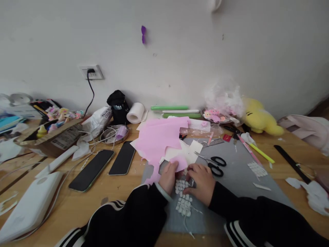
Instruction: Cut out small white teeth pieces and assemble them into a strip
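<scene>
My left hand (168,176) pinches a small cut piece of pink paper (179,162) over the grey mat (226,206). My right hand (202,181) is just to its right, fingers curled over a sheet of small white round stickers (183,202); whether its fingertips hold something is too small to tell. A large pink sheet (159,137) with cut edges lies beyond my hands, partly over white paper (189,152). Black-handled scissors (217,166) rest on the mat beyond my right hand.
Two phones (92,170) (122,158) and a white power bank (32,206) lie at left. A cardboard box (53,137) stands behind them. Along the wall are a paper roll (136,113), green rolls (169,107) and a yellow plush (260,116). A black strap (291,163) lies at right.
</scene>
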`<state>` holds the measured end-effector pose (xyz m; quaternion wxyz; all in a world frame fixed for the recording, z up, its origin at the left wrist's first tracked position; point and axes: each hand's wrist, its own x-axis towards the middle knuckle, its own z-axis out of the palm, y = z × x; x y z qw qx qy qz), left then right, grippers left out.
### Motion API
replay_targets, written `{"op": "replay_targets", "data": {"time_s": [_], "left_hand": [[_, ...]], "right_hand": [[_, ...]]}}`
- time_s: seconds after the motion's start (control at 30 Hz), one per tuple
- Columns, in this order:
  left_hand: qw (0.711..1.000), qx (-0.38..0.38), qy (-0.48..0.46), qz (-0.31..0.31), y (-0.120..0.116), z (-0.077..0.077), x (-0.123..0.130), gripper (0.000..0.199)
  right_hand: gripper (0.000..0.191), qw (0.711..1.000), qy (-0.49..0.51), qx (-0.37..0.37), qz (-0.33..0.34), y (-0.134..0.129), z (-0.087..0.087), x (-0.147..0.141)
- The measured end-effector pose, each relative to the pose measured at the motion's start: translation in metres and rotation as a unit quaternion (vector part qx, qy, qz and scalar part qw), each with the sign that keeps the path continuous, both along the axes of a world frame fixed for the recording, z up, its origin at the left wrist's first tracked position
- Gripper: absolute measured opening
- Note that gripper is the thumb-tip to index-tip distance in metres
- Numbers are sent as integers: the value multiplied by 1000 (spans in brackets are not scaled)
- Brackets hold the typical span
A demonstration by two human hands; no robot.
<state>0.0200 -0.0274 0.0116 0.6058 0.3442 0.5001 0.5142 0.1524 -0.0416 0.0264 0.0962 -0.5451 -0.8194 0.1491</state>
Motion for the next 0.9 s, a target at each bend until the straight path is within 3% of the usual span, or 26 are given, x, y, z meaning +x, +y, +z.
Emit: {"op": "replay_targets", "data": {"time_s": [0.07, 0.17, 0.23, 0.33, 0.47, 0.67, 0.9], "left_hand": [[1000, -10, 1, 2, -1, 2, 1, 20], [999, -33, -12, -22, -2, 6, 2, 19], [996, -54, -37, -67, -2, 8, 4, 23], [979, -78, -105, -155, -4, 8, 5, 26], [953, -129, -168, -216, -7, 7, 2, 31], [939, -136, -180, -258, -6, 13, -1, 20], [939, -94, -184, -274, -6, 15, -5, 24]], "right_hand": [[20, 999, 39, -9, 10, 1, -5, 1], [13, 975, 214, 4, 62, -4, -11, 3], [17, 940, 326, 0, 104, -7, -10, 7], [11, 912, 401, 17, 80, -7, -2, 15], [12, 924, 382, 4, 0, 1, 5, 22], [10, 929, 365, -5, -62, 5, -1, 18], [8, 928, 365, 4, -69, 4, -5, 15]]}}
